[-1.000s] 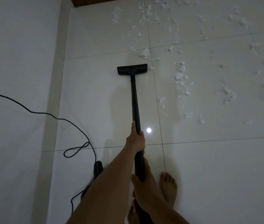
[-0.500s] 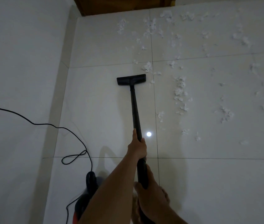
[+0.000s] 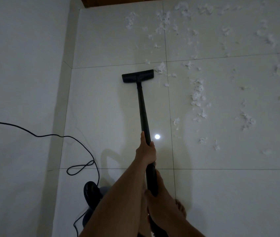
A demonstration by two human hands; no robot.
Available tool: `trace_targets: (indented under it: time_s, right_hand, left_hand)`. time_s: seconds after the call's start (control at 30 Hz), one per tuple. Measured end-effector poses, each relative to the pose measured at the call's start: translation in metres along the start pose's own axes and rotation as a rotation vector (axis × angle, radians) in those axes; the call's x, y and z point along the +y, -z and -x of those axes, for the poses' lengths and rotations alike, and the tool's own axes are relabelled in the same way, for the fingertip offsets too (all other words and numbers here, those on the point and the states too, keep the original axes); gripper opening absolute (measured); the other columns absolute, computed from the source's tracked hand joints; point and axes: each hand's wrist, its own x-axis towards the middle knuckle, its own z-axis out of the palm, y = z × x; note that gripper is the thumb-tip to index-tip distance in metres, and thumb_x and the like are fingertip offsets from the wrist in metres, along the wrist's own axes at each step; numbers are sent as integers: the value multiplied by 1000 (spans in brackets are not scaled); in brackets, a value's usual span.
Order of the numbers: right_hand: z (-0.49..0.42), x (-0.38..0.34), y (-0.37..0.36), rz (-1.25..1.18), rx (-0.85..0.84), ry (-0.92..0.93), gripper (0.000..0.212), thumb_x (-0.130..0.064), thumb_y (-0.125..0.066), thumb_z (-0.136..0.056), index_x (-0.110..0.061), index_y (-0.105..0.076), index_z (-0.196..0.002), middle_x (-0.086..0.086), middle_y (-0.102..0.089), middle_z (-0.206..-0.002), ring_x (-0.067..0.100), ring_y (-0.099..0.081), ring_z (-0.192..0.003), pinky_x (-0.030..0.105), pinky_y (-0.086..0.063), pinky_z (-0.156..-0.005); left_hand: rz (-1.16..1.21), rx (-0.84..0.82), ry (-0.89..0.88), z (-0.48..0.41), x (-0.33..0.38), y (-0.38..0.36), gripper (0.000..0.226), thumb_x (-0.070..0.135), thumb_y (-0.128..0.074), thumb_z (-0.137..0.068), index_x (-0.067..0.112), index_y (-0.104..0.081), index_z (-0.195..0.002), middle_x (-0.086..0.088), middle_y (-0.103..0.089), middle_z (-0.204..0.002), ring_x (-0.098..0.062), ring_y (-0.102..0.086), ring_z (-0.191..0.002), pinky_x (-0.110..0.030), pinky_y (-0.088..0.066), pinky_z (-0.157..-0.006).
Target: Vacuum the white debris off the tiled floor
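Observation:
A black vacuum wand (image 3: 141, 106) runs away from me to its flat floor head (image 3: 137, 76), which sits on a pale glossy floor tile (image 3: 101, 103). My left hand (image 3: 146, 152) grips the wand midway along. My right hand (image 3: 161, 207) grips its lower end near my body. White debris (image 3: 197, 93) lies scattered over the tiles to the right of the head and beyond it. One clump (image 3: 160, 68) sits just off the head's right corner.
A white wall (image 3: 21, 82) runs along the left. A black power cord (image 3: 77, 139) loops across the floor to the vacuum body (image 3: 91, 190) at lower left. A wooden door edge (image 3: 118, 0) is at the top. My bare foot (image 3: 181, 207) shows under my right hand.
The floor head has slid slightly forward towards the grout line and the clump at its right corner. My view shifted, and the vacuum body has come into sight at lower left.

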Motion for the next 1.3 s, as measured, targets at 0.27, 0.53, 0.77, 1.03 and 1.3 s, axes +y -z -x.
trace_targets:
  time_s: [0.27,0.53,0.77,1.03,1.3]
  right_hand:
    - [-35,-68,-8,-37,23,14,69,-25,-46,-108,-47,-7,-160,-5,-68,-104,-4,-55,-39,12,-42,-42]
    - [-76,-116,-24,-177,-26,-12,73,-17,-51,-104,-51,-12,-156,8,-65,-83,11,-58,-48,25,-49,-49]
    - [-102,-126,-22,-141,-15,42,69,-19,-48,-107,-45,-12,-159,10,-67,-86,6,-56,-47,15,-47,-45]
    - [-93,-90,-13,-116,-44,50,66,-21,-48,-107,-42,-13,-159,7,-63,-81,3,-53,-41,15,-45,-42]
    - [-82,-55,-13,-63,-47,74,66,-27,-48,-107,-48,-11,-157,-5,-63,-94,-1,-60,-47,18,-47,-50]
  left_hand:
    - [5,-29,16,-39,43,54,66,36,-33,-110,44,10,-160,-15,-67,-107,-16,-62,-61,-22,-45,-42]
    - [-31,-36,0,-77,74,101,67,34,-34,-110,42,9,-160,-11,-63,-108,-17,-63,-66,-24,-44,-48]
    - [-58,-8,-14,-106,81,107,68,33,-35,-110,43,9,-160,-18,-68,-113,-19,-63,-63,-24,-45,-47]
    - [-32,10,-16,-100,57,79,69,34,-36,-109,44,11,-159,-22,-68,-113,-22,-65,-64,-29,-50,-50]
    - [-30,21,3,-84,34,55,68,35,-34,-109,44,13,-159,-20,-69,-109,-23,-66,-64,-27,-50,-48]
